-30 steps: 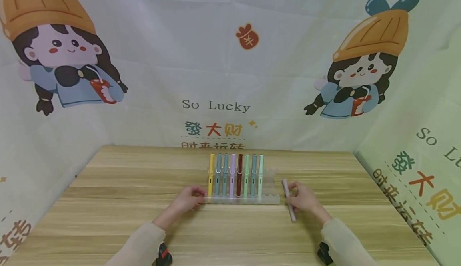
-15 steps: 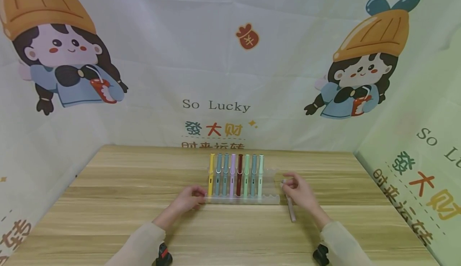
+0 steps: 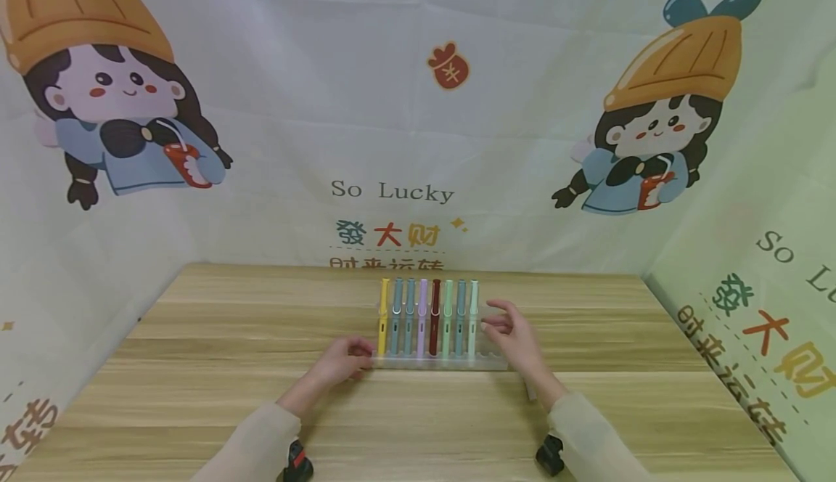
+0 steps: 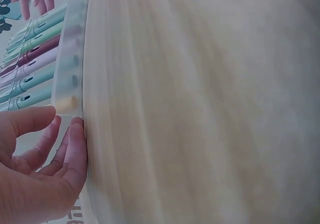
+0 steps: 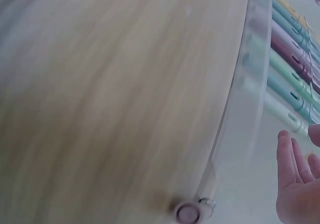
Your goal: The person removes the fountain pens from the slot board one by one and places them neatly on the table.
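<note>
A clear pen rack point(image 3: 439, 363) stands on the table with a row of upright capped pens, from a yellow pen point(image 3: 383, 319) on the left to a pale mint pen point(image 3: 473, 320) on the right. My left hand point(image 3: 341, 360) holds the rack's front left corner, thumb and fingertips at the end of the lip point(image 4: 70, 78). Beside the mint pen is my right hand point(image 3: 516, 333), fingers loosely bent with nothing between them, over the rack's bare right end. A pinkish-grey pen point(image 5: 189, 213) lies on the table at that end, mostly hidden under my right wrist in the head view.
The wooden table point(image 3: 418, 424) reaches back to a printed cloth backdrop point(image 3: 294, 104) and a side cloth point(image 3: 751, 286) on the right. Between the yellow and mint pens stand teal, lilac, dark red point(image 3: 434, 319) and green pens.
My right hand has left the pinkish-grey pen lying on the table and moved left and away from me to the rack's right end. My left hand has stayed at the corner.
</note>
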### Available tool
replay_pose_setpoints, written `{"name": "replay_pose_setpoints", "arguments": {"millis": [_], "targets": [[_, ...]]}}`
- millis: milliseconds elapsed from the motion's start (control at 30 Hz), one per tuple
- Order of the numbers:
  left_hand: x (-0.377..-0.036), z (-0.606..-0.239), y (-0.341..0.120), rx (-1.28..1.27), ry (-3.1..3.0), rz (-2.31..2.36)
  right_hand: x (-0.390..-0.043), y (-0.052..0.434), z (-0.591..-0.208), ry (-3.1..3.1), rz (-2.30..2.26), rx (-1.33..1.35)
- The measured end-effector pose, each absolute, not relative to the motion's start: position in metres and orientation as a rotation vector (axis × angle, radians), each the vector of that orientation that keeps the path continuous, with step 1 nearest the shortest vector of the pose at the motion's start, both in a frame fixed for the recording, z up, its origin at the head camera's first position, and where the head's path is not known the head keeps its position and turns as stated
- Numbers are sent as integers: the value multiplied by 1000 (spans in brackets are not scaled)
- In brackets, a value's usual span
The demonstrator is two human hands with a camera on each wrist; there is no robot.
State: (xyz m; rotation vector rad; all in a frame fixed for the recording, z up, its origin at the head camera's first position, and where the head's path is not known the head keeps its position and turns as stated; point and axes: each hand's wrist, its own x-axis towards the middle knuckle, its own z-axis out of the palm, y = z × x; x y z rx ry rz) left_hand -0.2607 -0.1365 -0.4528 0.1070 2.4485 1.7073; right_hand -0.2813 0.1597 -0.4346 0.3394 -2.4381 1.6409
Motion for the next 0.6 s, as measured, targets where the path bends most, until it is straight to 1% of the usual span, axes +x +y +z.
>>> {"name": "replay_pose_setpoints", "arguments": {"millis": [233,333,600], "targets": [[-261,-454,-135,82,2456,1708,-281,146,-429,-2394,1630,386],[-261,-453,-135,83,2449,1716,-285,145,-434,-2396,1623,398],[-259,-452,-136,107,2446,1713,-287,140,-432,-2408,1623,404]]}}
